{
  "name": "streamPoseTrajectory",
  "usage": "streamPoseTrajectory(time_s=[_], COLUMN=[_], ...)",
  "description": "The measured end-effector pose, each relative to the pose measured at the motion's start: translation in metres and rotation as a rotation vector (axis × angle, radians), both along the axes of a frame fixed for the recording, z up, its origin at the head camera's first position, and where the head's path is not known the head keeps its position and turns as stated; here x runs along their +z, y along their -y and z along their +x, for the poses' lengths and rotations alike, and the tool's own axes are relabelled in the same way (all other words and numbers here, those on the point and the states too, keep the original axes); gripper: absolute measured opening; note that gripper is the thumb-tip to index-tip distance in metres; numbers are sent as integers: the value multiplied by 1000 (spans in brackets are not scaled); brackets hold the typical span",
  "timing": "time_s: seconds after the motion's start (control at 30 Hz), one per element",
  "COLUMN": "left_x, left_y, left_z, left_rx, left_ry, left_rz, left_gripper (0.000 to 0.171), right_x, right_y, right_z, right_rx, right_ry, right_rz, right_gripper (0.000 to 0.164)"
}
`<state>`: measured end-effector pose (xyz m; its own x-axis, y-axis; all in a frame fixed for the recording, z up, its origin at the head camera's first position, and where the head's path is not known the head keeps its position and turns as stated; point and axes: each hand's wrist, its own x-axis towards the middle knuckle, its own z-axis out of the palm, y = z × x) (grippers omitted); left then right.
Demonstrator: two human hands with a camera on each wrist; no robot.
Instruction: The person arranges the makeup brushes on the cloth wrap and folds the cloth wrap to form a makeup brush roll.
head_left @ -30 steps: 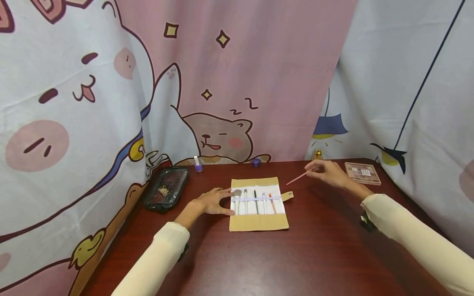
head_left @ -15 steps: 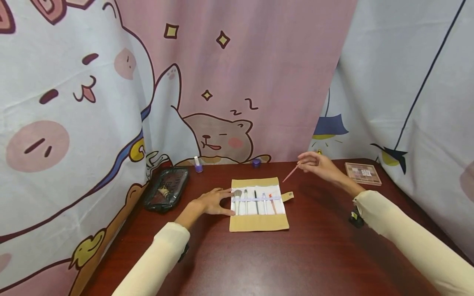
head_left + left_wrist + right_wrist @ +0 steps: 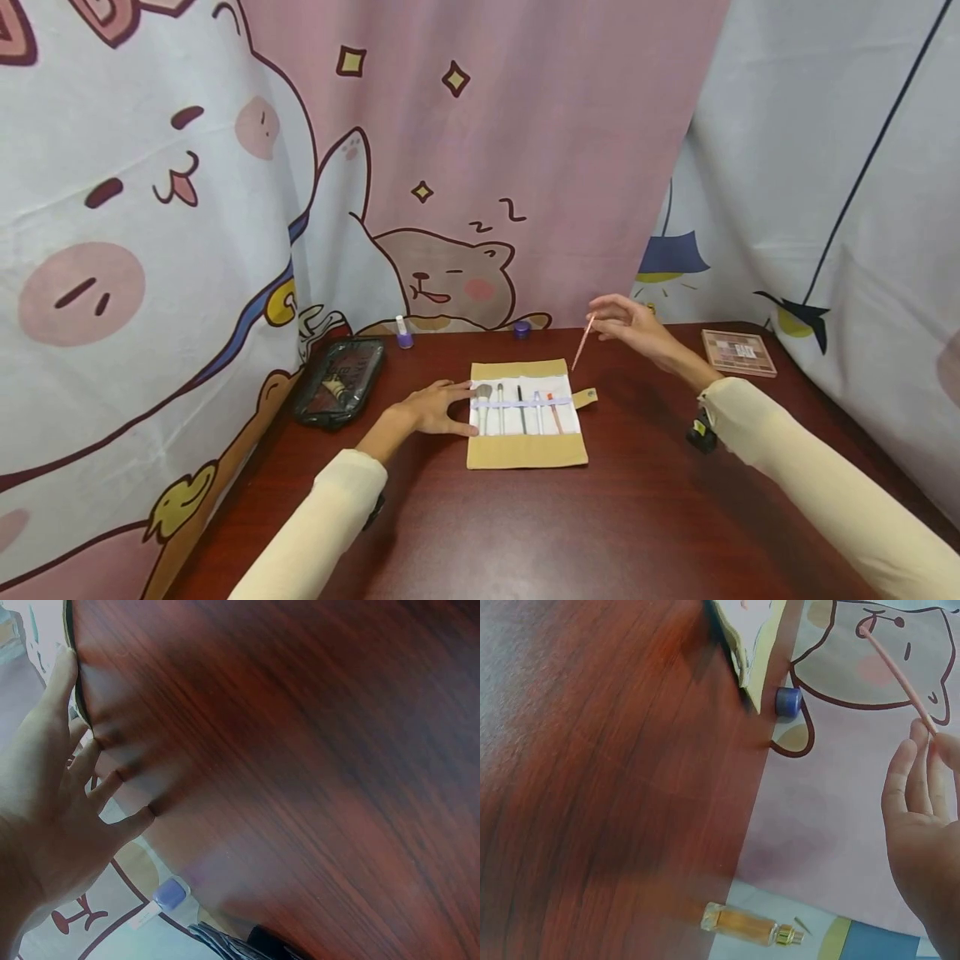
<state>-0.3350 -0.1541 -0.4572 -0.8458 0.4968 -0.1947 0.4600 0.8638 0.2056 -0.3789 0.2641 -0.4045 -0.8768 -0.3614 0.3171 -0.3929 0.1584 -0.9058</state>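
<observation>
A tan brush roll (image 3: 525, 454) lies unrolled on the table, its white lining facing up. Several makeup brushes, among them a fluffy one (image 3: 483, 393) and an orange-tipped one (image 3: 553, 408), are tucked under its lilac band. My left hand (image 3: 435, 408) rests at the roll's left edge with fingers spread; the left wrist view shows its thumb (image 3: 64, 679) on that edge. Above the roll's upper right corner, my right hand (image 3: 630, 325) pinches a thin pink makeup brush (image 3: 896, 675) between thumb and fingertips. The brush points steeply down, apart from the roll; its tip is too small to make out.
On the left lies a black-edged clear pouch (image 3: 339, 383). A purple nail polish bottle (image 3: 404, 333) and a small purple jar (image 3: 522, 330) stand at the back. An eyeshadow palette (image 3: 738, 353) lies right; an amber perfume bottle (image 3: 742, 924) stands behind my right hand.
My right hand has moved left and farther back, toward the roll's upper right corner, and the pink brush has tilted from slanting to nearly upright. The left hand and roll stay put.
</observation>
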Motion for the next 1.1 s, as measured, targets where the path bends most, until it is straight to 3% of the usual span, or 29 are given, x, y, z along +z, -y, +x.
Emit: streamPoseTrajectory(time_s=[0.5, 0.83, 1.1], left_x=[2, 2, 3], left_y=[-1, 0, -1], left_z=[1, 1, 0], left_rx=[7, 6, -2], left_ry=[6, 10, 8], left_rz=[-1, -4, -4], left_gripper=[88, 88, 88], right_x=[8, -8, -18], right_y=[19, 30, 42], right_z=[4, -8, -13], right_rx=[-91, -106, -109], right_ry=[29, -45, -31], right_rz=[139, 190, 225], right_gripper=[39, 34, 33])
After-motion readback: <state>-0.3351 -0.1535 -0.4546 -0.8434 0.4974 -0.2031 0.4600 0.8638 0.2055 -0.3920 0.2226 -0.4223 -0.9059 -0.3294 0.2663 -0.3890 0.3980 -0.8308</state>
